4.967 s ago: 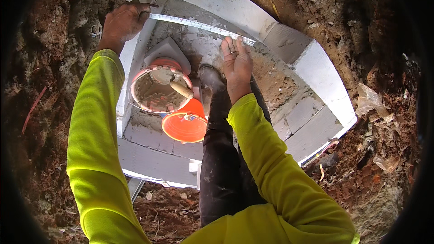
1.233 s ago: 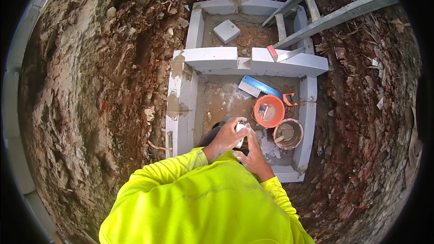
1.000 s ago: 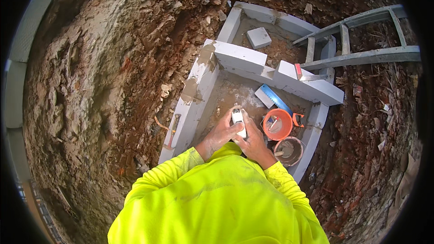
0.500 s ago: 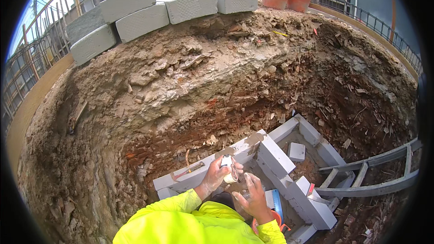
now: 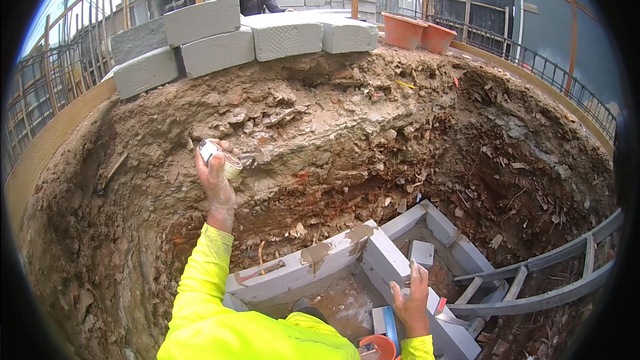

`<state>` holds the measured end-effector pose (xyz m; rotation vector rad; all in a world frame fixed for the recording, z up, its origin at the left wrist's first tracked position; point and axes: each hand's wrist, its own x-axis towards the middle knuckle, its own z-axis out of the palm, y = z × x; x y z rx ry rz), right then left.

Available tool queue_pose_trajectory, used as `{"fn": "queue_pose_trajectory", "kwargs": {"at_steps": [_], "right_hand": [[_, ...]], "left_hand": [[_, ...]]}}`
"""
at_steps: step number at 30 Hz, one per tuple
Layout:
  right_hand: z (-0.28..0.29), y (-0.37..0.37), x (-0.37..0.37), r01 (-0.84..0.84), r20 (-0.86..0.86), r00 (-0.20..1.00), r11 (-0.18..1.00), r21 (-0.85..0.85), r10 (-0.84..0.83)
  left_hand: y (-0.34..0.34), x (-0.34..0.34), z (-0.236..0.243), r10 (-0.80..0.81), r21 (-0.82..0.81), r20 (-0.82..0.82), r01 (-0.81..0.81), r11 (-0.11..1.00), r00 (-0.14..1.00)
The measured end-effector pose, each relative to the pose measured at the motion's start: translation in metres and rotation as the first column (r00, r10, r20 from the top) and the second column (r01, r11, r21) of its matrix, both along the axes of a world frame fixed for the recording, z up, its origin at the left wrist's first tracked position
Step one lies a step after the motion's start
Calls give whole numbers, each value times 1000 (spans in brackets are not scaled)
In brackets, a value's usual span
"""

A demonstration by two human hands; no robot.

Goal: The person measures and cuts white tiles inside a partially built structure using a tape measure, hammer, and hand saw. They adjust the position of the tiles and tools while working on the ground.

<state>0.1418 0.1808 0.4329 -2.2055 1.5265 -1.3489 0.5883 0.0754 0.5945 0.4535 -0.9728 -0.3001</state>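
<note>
Gripping a pale tape measure (image 5: 230,165), the left hand (image 5: 215,183) is raised before the earth bank (image 5: 347,140). From it, at 4 o'clock, the right hand (image 5: 413,301) is open, fingers apart, with a blue-bladed saw (image 5: 389,327) at its own 7 o'clock. Farther from the left hand: at 5 o'clock, a hammer (image 5: 262,271) on a block wall (image 5: 290,281); at 12, stacked grey blocks (image 5: 203,20); at 2, orange buckets (image 5: 403,32).

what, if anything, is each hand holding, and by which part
The left hand holds the tape measure by its case, thumb across the near side. The right hand holds nothing.
</note>
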Motion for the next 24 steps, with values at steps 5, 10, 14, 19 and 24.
{"fn": "queue_pose_trajectory", "kwargs": {"at_steps": [5,10,14,19,24], "right_hand": [[51,-27,10,-82,-179,981,995,-51,71],[129,-82,43,-238,-322,928,962,-133,186],[221,-153,126,-450,-379,855,871,-200,355],[346,-220,277,-570,-295,815,779,-260,498],[415,-303,399,-519,-215,850,696,-496,480]], "left_hand": [[-15,40,51,150,-69,120,-142,987,981],[-34,84,118,302,-162,138,-279,947,943],[-42,132,161,394,-127,285,-374,919,874],[-71,176,191,393,-70,303,-391,918,868],[-93,195,190,283,14,299,-300,954,911]]}}
